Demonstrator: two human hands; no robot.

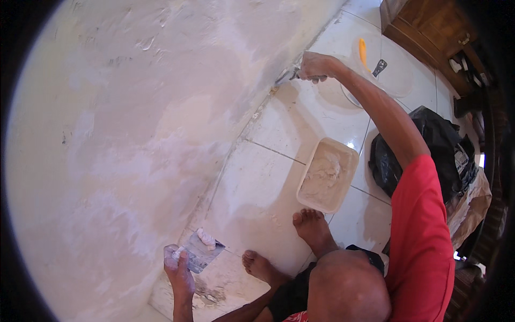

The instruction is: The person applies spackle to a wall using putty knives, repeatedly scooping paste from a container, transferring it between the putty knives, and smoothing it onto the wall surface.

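Observation:
At the foot of the pale, patchy wall [129, 150], my right hand [317, 67] is closed around a putty knife [294, 75]. Its blade meets the seam between wall and tiled floor; the handle is mostly hidden by my fingers. Lower down, close to the wall, my left hand [181, 271] grips a wide metal putty knife [200, 258]. A lump of whitish putty [206, 239] sits on that blade, and pale smears cover my fingers. Between my two hands, on the floor, stands a cream rectangular tub [322, 207] with putty [328, 172] inside.
Beyond my right forearm is a round whitish container [399, 80] with a yellow-handled tool [362, 52] and a dark-handled tool [380, 67]. A black plastic bag [434, 134] lies right, below a wooden cabinet [424, 27]. My bare feet [312, 228] are beside the tub.

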